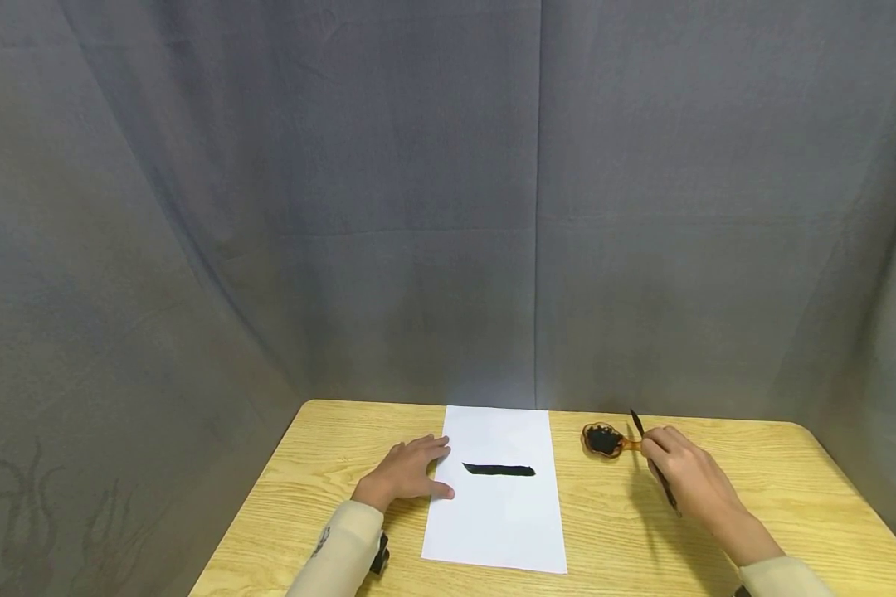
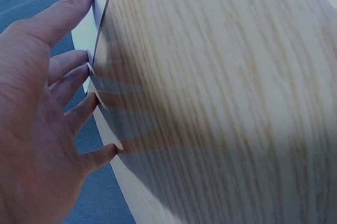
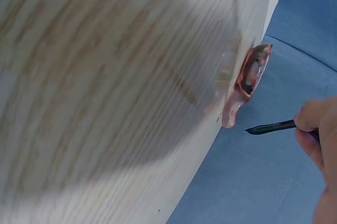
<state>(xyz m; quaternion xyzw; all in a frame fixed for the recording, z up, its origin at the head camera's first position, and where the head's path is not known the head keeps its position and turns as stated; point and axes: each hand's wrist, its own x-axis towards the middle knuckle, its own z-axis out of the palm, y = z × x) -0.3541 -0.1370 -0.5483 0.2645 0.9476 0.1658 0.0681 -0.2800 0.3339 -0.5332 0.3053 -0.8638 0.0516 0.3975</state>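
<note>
A sheet of white paper [image 1: 493, 531] lies on the table with one thick black stroke [image 1: 499, 470] across it. My left hand [image 1: 411, 468] rests at the sheet's left edge, fingers spread and thumb on the paper; the left wrist view shows its fingertips [image 2: 108, 151] touching the surface. Between thumb and fingers my right hand [image 1: 690, 473] pinches a slim dark ink brush [image 1: 666, 487], held slanted with its pointed black tip [image 3: 258, 129] off the table. Just left of that hand sits an amber, scallop-edged dish [image 1: 586, 448] with a short handle and black ink inside.
The wood-grain table [image 1: 799, 489] has rounded far corners. Grey cloth [image 1: 418, 207] hangs directly behind its far edge and along both sides. Beside the left wrist, a small black object [image 1: 379, 554] shows under the sleeve.
</note>
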